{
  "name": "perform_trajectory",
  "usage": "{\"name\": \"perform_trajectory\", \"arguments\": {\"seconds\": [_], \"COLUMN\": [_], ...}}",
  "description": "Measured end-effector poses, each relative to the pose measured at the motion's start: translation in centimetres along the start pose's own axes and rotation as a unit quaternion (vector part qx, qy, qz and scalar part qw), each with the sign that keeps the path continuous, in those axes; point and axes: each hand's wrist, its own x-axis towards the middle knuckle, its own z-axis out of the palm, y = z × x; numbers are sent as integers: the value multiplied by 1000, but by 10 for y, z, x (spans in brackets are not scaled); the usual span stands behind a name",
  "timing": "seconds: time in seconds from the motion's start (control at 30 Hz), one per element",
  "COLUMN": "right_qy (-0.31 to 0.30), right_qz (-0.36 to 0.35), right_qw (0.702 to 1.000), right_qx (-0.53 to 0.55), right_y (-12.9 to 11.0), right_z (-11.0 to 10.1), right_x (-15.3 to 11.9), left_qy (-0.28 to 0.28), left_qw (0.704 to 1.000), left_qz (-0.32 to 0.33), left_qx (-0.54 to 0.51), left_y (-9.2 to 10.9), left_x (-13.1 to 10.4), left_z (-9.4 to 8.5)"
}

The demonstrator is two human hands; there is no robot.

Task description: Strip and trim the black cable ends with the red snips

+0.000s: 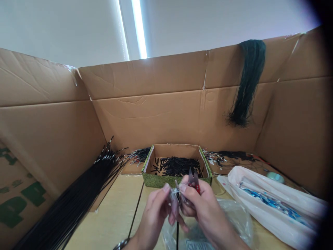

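My left hand (pixel 155 209) and my right hand (pixel 200 201) meet in front of the box, fingertips pinched close together. Between them is a small shiny clear piece that looks like plastic, with a thin pointed end; the fingers cover most of it. A pair of thread snips (pixel 194 180) with red handles is tucked in my right hand, its dark blades pointing up. Just behind stands a green-sided open box (pixel 166 180) holding many short black tubes (pixel 179 166). Under my hands lies a clear plastic bag (pixel 234 217) with printed letters.
Long black rods (pixel 70 205) lie in a bundle at left. A white bag (pixel 273 208) with blue-and-silver packets is at right, near a pale green round object (pixel 275 177). Dark threads (pixel 248 80) hang over the cardboard wall (pixel 156 114) enclosing the table.
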Motion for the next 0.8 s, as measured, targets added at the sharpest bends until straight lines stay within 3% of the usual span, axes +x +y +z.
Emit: {"name": "perform_trajectory", "arguments": {"seconds": [0.2,0.33,0.47,0.6,0.73,0.8], "right_qy": [-18,-21,-32,25,92,91], "right_qz": [22,27,63,60,45,47], "right_qw": [998,997,997,998,993,992], "right_qx": [-52,-70,-30,17,55,72], "right_y": [-7,-8,-5,4,9,9], "right_z": [1,-1,-3,-1,3,3], "right_x": [-3,-3,-2,-1,-1,1], "left_qy": [-95,-116,-98,-67,4,8], "left_qw": [994,989,991,996,998,997], "left_qz": [1,-42,-56,-63,-31,-35], "left_qx": [51,85,75,13,-48,-73], "left_y": [9,25,35,28,17,14], "left_x": [3,2,4,7,7,7], "left_z": [-23,-26,-22,-10,1,2]}}
